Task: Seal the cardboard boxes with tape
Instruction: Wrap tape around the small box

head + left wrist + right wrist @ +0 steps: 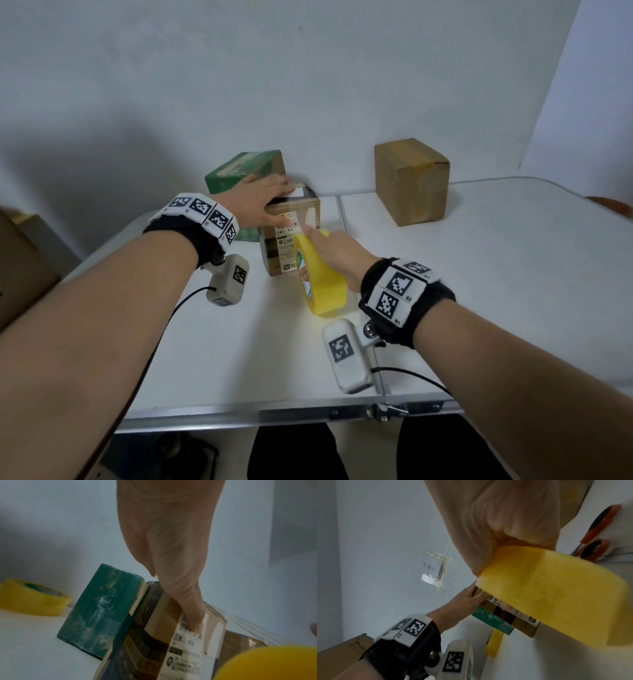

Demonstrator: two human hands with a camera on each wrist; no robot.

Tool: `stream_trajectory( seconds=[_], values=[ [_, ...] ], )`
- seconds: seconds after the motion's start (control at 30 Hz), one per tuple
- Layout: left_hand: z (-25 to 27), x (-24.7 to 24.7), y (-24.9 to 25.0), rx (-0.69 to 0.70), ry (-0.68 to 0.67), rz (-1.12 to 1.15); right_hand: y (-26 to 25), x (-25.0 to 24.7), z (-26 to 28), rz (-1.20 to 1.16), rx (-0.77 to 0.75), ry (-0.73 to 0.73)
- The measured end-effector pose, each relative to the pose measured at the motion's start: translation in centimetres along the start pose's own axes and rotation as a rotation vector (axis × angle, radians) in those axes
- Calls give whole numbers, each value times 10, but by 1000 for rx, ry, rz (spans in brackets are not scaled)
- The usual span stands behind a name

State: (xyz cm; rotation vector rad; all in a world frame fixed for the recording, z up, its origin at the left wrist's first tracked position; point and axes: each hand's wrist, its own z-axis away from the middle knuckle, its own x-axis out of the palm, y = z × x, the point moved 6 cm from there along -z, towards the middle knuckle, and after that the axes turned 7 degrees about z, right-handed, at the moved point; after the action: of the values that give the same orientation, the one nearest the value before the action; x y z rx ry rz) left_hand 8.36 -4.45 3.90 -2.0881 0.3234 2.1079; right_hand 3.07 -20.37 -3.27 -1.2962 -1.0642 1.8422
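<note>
Yellow tape roll [320,274], green box [245,169], plain brown box [411,181].

- Orange-and-black-handled scissors [597,534] are laid on the white folding table [479,274].
- Crumpled clear tape scraps [438,566] are stuck to the pale wall [308,68].

Our two bare forearms reach fwd, each w/ a black wrist strap.
Our left hand [265,202] lies palm-down, fingers straight, pressing the top of what's under it; our right hand [334,251] sits lower & nearer, fingers curled round what it grips.
</note>
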Motion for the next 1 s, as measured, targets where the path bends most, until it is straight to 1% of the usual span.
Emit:
stream_trajectory(
  seconds=[0.1,0.27,0.4,0.5,0.6,0.7,0.77,0.8,0.87,0.93,1.0],
  values=[
    [3,4,6,56,3,79,6,3,-6,25,21,-52],
    [12,8,12,103,84,141,10,-6,3,70,56,-50],
    [13,8,14,83,101,231,7,-22,11,134,77,-70],
    [15,7,14,66,104,244,5,-50,6,128,68,-27],
    [15,5,16,59,103,249,8,-78,-11,191,74,76],
    [13,6,14,45,87,259,27,-92,-31,423,134,66],
    [11,8,12,48,86,279,35,-92,-32,553,172,-11],
    [10,9,11,48,88,287,38,-88,-33,634,164,-55],
    [9,10,10,43,93,297,41,-78,-34,902,201,-137],
    [9,10,10,43,94,306,46,-72,-49,1147,245,-144],
    [9,10,9,42,95,315,52,-72,-68,1282,273,-130]
  ],
)
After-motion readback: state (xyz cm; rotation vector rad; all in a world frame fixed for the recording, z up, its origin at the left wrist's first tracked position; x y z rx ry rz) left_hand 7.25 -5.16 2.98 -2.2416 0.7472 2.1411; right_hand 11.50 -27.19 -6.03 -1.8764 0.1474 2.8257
